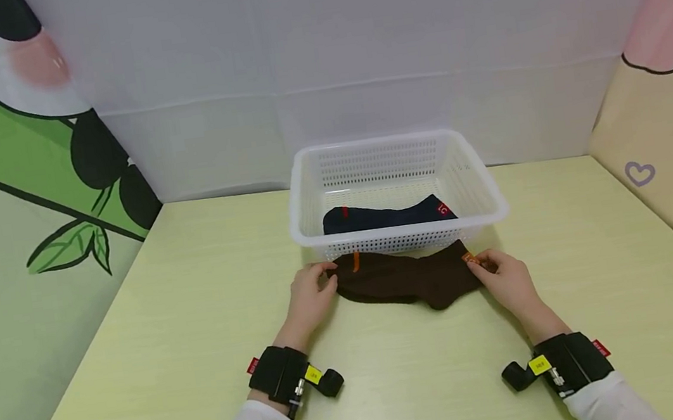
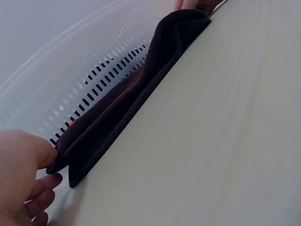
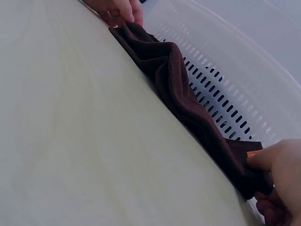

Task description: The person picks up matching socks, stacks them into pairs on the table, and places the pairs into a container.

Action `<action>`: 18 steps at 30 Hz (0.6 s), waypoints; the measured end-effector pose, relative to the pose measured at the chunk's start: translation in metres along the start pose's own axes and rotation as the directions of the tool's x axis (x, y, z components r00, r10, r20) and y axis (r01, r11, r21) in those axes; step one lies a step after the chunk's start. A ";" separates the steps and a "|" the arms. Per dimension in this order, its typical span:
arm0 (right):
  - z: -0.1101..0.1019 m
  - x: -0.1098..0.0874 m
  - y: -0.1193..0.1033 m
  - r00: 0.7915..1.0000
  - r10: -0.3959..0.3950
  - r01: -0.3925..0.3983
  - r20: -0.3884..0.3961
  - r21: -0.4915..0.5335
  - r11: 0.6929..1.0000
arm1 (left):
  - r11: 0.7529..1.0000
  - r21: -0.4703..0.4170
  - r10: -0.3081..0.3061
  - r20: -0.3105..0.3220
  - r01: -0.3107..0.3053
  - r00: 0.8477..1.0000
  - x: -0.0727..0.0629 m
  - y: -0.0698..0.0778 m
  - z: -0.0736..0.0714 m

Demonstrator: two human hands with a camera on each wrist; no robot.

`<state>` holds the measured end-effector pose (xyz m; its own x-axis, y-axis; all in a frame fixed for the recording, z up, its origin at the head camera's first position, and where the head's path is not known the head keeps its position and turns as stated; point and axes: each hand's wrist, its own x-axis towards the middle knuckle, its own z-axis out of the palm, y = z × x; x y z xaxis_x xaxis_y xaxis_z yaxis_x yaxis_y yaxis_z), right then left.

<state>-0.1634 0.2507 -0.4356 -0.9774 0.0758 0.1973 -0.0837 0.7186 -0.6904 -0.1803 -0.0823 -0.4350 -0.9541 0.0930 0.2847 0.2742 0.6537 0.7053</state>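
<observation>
A pair of dark brown socks lies stretched sideways in front of the white basket, with an orange stripe near the toe end and an orange label at the cuff. My left hand pinches the toe end between thumb and fingers. At the cuff, my right hand pinches the fabric by the label. In the left wrist view, the socks show layered folds, their lower edge along the tabletop. The right wrist view has my right thumb pressed over the cuff beside the orange label.
The white perforated basket stands at the back of the pale wooden table, close behind the brown socks. Inside it lie dark navy socks with red marks. A white cloth wall rises behind the table.
</observation>
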 end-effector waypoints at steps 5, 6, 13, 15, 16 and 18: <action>0.000 0.002 0.002 0.999 -0.041 0.042 0.030 -0.028 0.999 | 1.000 -0.001 0.004 0.032 -0.004 0.999 -0.001 0.000 0.000; 0.000 0.002 0.003 0.998 -0.055 0.056 0.030 -0.032 0.998 | 1.000 0.002 0.004 0.044 -0.004 0.999 -0.001 -0.001 0.000; 0.001 0.002 0.005 0.993 -0.109 0.114 0.048 -0.109 0.988 | 0.999 0.034 0.028 0.086 -0.031 0.996 0.001 -0.001 0.001; 0.001 0.002 0.005 0.993 -0.105 0.110 0.056 -0.109 0.988 | 0.999 0.030 0.042 0.073 -0.044 0.996 0.002 -0.001 0.001; 0.001 0.001 0.005 0.993 -0.102 0.108 0.060 -0.108 0.988 | 0.998 0.030 0.051 0.067 -0.054 0.996 0.002 -0.001 0.001; 0.000 0.001 0.004 0.993 -0.097 0.104 0.064 -0.104 0.989 | 0.998 0.032 0.058 0.063 -0.060 0.996 0.002 -0.001 0.001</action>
<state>-0.1646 0.2535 -0.4381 -0.9751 -0.0393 0.2183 -0.1640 0.7904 -0.5903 -0.1823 -0.0817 -0.4360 -0.9423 0.1779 0.2836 0.3270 0.6708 0.6657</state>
